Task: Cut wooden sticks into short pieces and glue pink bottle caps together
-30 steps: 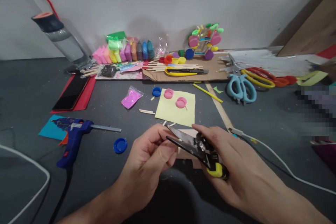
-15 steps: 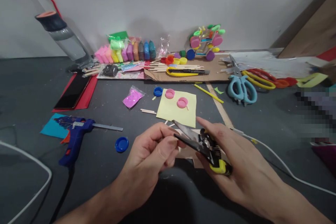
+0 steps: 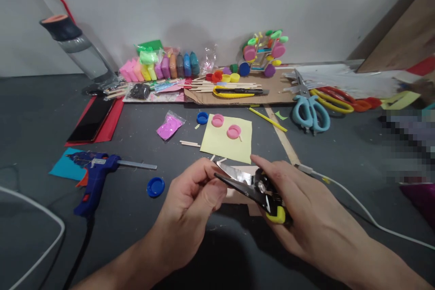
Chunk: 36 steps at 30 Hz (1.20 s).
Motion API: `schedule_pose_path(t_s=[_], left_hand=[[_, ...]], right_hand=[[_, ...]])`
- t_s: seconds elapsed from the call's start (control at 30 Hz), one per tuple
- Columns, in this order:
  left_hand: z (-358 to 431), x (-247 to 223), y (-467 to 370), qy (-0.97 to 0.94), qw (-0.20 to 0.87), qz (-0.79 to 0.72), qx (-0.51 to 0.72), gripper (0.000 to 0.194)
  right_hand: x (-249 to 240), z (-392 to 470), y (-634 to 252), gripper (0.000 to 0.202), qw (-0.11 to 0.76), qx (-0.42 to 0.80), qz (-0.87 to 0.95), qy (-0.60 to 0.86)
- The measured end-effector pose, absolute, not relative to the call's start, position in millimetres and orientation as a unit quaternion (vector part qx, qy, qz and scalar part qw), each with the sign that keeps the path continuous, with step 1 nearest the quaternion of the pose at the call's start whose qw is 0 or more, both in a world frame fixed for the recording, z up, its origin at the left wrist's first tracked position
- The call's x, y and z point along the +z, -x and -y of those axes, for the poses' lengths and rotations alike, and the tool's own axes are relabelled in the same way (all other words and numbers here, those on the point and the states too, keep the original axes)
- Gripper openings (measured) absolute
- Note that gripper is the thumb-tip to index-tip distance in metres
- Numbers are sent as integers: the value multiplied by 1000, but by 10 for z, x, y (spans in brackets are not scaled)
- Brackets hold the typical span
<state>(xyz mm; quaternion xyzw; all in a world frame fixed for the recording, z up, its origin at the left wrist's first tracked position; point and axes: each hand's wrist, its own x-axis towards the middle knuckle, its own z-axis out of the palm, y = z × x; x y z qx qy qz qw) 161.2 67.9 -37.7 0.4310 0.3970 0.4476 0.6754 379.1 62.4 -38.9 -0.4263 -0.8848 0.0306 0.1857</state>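
My right hand (image 3: pixel 302 208) is wrapped round a pair of snips (image 3: pixel 260 188) with black and yellow handles. Their blades point left and reach the fingertips of my left hand (image 3: pixel 193 208). Those fingers are pinched together, and whatever lies between them is hidden. Just beyond my hands, a pale yellow paper square (image 3: pixel 220 145) carries two pink bottle caps (image 3: pixel 234 132). Short wooden sticks (image 3: pixel 189 143) lie to the left of the paper. Beneath the snips is a piece of cardboard (image 3: pixel 234 196), partly covered.
At left lie a blue glue gun (image 3: pixel 98 176), a blue cap (image 3: pixel 155 187) and a phone (image 3: pixel 91 120). Along the wall stand a water bottle (image 3: pixel 79 50), clay packets (image 3: pixel 166 65) and a colourful stick model (image 3: pixel 265 52). Blue-handled scissors (image 3: pixel 311 113) and a white cable (image 3: pixel 353 201) are at right.
The snips' blades have come closer together and shifted left over my left fingertips. My left hand keeps its pinch. The whole view has shifted slightly.
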Motion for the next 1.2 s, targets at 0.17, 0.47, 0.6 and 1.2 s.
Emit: schedule_pose_path(t_s=[0.17,0.47,0.6,1.2], left_hand=[[-672,-346,-1628,-407,705,-371,448,19],[-715,-349,-1614,-355,757,-315,450,19],[-715,-358,-1602,-376,747,-325,441,20],[-713,-361,-1616,-335,755,-328,459,15]], right_hand=[[-401,-629,-3796,55,219,28,877,427],[-370,-630,-3800,61,210,111,870,431],[-354,-624,-3811,60,199,121,873,428],[-391,-610,-3860,44,223,79,849,472]])
